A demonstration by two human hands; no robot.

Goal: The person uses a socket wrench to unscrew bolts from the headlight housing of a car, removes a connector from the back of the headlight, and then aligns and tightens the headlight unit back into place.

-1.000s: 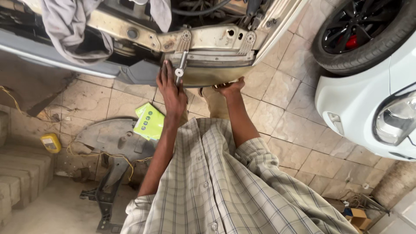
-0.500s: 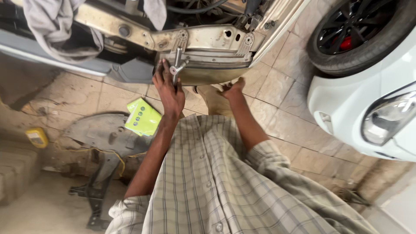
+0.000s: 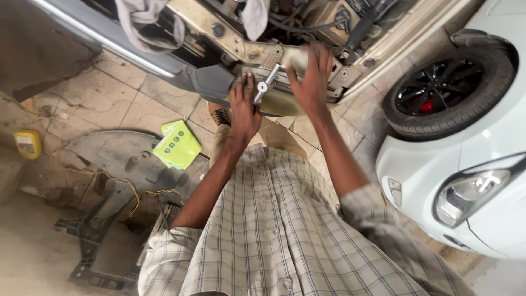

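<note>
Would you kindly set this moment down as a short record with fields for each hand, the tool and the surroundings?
Left hand: left hand grips the ratchet wrench
Right hand: right hand pressed flat on the car's front frame
Tool: wrench angled up toward the frame
Floor: green packet, yellow container, black plastic panel
Right side: white car with black wheel

Single head-worn view, looking steeply down, close over stripped car front point(image 3: 263, 49), tiled floor point(image 3: 109, 104)

A pale checked button-front shirt point(image 3: 285, 235) with sleeves rolled to the elbows, over seemingly tan trousers point(image 3: 274, 137).
</note>
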